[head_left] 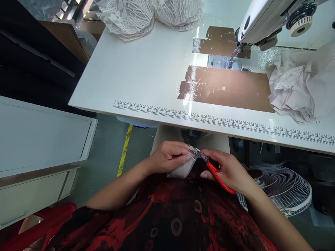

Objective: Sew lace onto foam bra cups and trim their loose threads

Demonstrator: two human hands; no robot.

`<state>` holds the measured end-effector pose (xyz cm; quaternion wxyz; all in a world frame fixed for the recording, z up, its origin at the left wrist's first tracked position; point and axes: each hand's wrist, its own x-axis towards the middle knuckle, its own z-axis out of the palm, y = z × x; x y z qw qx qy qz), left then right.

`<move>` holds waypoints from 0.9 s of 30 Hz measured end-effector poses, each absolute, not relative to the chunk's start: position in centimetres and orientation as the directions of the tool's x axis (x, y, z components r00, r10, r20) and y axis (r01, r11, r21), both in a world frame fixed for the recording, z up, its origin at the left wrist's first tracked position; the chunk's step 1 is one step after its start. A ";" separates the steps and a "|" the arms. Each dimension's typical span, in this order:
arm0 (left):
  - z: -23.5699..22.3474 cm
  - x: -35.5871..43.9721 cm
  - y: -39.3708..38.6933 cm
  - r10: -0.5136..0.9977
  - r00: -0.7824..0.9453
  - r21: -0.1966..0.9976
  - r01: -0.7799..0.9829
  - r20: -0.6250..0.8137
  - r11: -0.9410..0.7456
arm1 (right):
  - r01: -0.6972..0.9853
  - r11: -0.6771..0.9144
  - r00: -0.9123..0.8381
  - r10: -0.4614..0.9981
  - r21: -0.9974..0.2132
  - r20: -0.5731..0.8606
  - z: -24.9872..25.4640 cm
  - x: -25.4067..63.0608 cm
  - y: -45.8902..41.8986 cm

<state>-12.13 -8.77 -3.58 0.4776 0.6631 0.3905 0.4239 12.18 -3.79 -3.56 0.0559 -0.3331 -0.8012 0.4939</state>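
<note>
patterned shirt [167, 216] sits beneath hands [171, 157] holding pale cloth [183, 169] and red-handled tool [218, 176].

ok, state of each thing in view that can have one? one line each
left hand: closed, pinching fabric
right hand: closed around cutter
red-handled cutter: held at the fabric, blade gap unclear
pale fabric piece: folded, held
lace: stacked, two piles
fabric heap: loose, crumpled
brown tape: stuck down, scuffed
sewing machine: upright, running or not unclear
fan: tilted back, spin unclear
</note>
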 end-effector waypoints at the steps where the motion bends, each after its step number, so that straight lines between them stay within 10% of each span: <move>1: -3.6 -12.1 -8.7 0.923 0.334 0.964 0.112 0.192 -0.241 | 0.471 0.294 -0.775 0.588 -0.832 -0.231 -3.6 12.2 -3.8; 20: -3.5 -11.7 -8.1 0.918 0.365 0.971 0.118 0.154 -0.210 | 0.440 0.199 -0.730 0.647 -0.876 -0.220 -5.6 13.2 -4.1; 27: -3.5 -12.6 -8.7 0.737 0.598 0.937 0.075 -0.316 0.341 | 0.397 -0.107 -0.668 0.647 -0.912 -0.367 -8.5 13.9 -4.4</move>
